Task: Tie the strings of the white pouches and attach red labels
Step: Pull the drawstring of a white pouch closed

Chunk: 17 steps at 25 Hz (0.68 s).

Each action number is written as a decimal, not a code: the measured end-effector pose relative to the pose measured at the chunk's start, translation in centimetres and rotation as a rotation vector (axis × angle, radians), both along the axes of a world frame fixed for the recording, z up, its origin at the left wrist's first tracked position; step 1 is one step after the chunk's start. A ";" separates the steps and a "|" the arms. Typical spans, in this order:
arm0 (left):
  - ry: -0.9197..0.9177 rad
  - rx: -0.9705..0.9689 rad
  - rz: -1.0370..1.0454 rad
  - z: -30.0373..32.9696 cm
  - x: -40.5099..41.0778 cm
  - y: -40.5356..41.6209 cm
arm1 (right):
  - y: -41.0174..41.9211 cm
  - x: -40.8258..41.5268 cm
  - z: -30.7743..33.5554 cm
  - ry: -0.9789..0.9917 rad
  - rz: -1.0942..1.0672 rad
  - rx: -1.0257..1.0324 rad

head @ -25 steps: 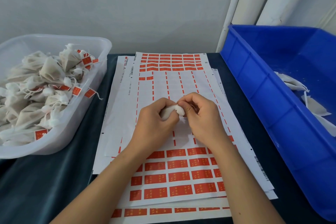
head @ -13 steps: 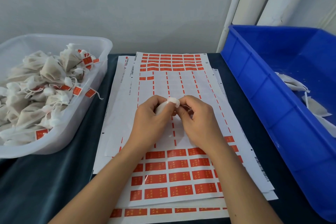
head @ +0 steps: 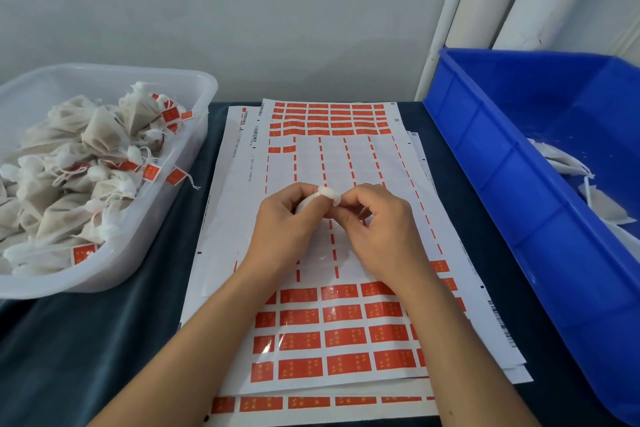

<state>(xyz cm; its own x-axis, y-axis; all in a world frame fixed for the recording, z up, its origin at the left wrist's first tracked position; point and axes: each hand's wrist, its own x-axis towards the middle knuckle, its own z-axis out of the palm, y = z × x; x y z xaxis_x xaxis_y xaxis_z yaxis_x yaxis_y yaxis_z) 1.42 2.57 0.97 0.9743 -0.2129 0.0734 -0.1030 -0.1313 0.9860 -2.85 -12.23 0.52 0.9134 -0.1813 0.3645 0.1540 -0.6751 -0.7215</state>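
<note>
My left hand (head: 287, 229) grips a small white pouch (head: 323, 196), most of it hidden inside the curled fingers. Only its gathered white top sticks out between the two hands. My right hand (head: 377, 229) pinches that top, or its string, with thumb and forefinger. Both hands hover over the bare middle of a label sheet (head: 346, 163). Rows of red labels (head: 343, 336) lie on the sheet below my wrists, and more red labels (head: 329, 118) fill its far end.
A clear plastic tub (head: 166, 218) at left holds several tied, labelled pouches (head: 97, 163). A blue bin (head: 491, 163) at right holds a few flat untied pouches (head: 568, 163). Dark cloth (head: 104, 340) covers the table. White pipes (head: 485, 7) stand behind the bin.
Both hands have shifted slightly away from me over the sheet. The pouch's white top now pokes out higher between them, with my right fingers working at it.
</note>
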 end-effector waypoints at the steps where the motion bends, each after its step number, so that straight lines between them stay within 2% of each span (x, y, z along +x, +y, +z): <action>1: -0.006 -0.003 -0.011 0.0 0.0 0.0 | 0.0 0.0 0.0 0.006 0.002 0.005; 4: -0.018 0.003 -0.018 0.1 0.0 0.0 | -0.1 -0.2 0.1 0.003 0.012 0.011; 9: -0.026 0.080 -0.001 -0.1 0.1 0.1 | -0.1 -0.3 0.6 -0.047 0.049 0.211; 17: -0.042 0.141 -0.064 0.2 -0.2 0.0 | -0.1 -0.1 0.2 -0.097 -0.071 0.110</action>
